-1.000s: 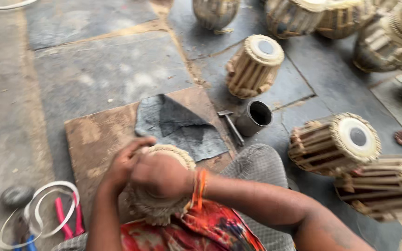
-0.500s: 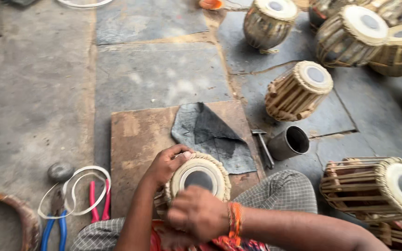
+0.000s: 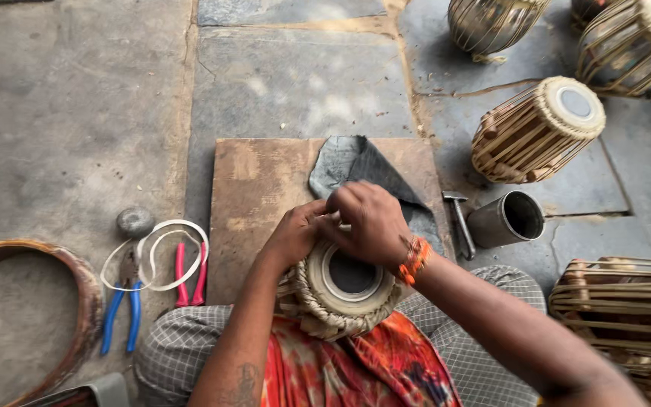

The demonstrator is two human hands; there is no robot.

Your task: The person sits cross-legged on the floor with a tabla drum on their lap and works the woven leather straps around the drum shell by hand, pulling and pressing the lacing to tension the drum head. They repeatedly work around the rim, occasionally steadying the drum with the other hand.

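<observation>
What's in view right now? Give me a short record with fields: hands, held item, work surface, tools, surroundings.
left hand: left hand grips the far rim of the small drum
right hand: right hand closed over the same rim, beside the left
held item: small drum rests in the lap, head up
work surface: wooden board with grey cloth
tools: hammer, metal cup, blue pliers, red pliers
surroundings: laced drum lying on its side on the stone floor

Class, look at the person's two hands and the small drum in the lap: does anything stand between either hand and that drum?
Nothing visible does. The left hand and right hand both rest directly on the far rim of the small drum, fingers meeting there.
</observation>
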